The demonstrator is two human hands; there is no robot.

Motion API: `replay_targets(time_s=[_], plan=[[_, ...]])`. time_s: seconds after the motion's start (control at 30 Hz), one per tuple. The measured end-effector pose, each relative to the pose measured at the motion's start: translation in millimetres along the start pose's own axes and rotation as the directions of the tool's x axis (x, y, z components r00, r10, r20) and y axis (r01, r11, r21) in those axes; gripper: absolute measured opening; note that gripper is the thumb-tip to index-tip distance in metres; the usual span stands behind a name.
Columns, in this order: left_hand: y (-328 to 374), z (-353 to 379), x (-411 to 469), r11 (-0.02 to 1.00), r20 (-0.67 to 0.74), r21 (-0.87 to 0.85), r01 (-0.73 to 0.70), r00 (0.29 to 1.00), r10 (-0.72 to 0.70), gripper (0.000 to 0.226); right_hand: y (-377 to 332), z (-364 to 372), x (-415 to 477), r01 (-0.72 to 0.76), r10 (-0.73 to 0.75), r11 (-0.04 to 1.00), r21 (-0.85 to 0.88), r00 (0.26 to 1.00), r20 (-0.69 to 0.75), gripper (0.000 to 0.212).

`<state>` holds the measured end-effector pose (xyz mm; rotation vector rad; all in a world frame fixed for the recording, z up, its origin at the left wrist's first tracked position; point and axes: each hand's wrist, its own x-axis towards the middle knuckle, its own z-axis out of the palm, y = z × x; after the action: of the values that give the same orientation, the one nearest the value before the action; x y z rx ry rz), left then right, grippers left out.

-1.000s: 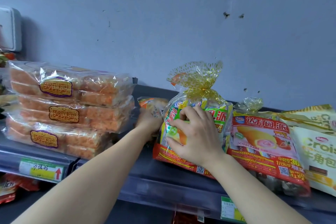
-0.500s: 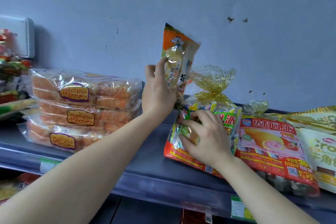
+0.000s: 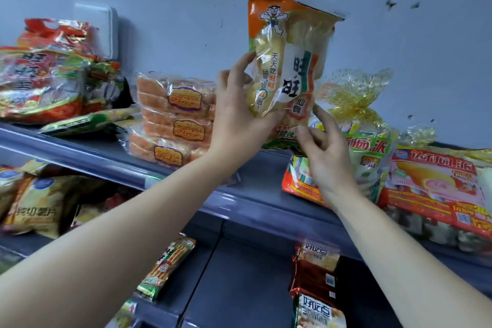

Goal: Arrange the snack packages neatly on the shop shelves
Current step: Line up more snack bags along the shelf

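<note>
While the left hand (image 3: pixel 237 120) grips the rice cracker bag (image 3: pixel 287 61) upright above the top shelf (image 3: pixel 255 181), the right hand (image 3: pixel 324 152), fingers parted, touches its lower corner; placing it squarely seems next.

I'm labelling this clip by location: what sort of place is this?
Probably a small shop: two tiers of grey shelves loaded with sealed snack packs, like the stacked orange cake packs, and a left hand holding a rice cracker bag.
</note>
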<state>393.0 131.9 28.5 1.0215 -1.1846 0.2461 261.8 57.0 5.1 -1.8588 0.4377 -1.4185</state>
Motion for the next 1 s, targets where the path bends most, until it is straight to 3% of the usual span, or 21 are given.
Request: replay_targets(time_s=[0.13,0.3,0.47,0.6,0.73,0.83,1.0], plan=[[3,-39,-38,0.998,-0.018,0.014,0.062,0.998,-0.062,0.086,-12,15,-33,-0.004,-0.001,0.996,0.084,0.998,0.068,0.027],[0,-86,-108,0.985,-0.139,0.101,0.139,0.982,-0.124,0.067,-10,30,-94,-0.073,0.051,0.991,0.108,0.980,0.191,0.023],[-9,-122,-186,0.933,-0.254,0.213,0.290,0.938,-0.234,0.063,7,46,-151,-0.152,0.143,0.988,0.001,0.929,0.342,0.020],[-21,-147,-239,0.852,-0.259,0.285,0.440,0.891,-0.373,0.065,24,63,-188,-0.229,0.246,0.969,-0.092,0.859,0.449,0.020],[-47,-167,-274,0.717,-0.220,0.291,0.634,0.773,-0.595,0.072,51,81,-209,-0.350,0.393,0.919,-0.182,0.778,0.490,0.021],[-71,-176,-279,0.617,-0.182,0.294,0.731,0.676,-0.714,0.061,71,98,-215,-0.438,0.508,0.861,-0.258,0.721,0.472,0.022],[-114,-188,-271,0.501,-0.054,0.310,0.808,0.541,-0.839,0.058,108,135,-209,-0.621,0.704,0.711,-0.332,0.626,0.335,0.025]])
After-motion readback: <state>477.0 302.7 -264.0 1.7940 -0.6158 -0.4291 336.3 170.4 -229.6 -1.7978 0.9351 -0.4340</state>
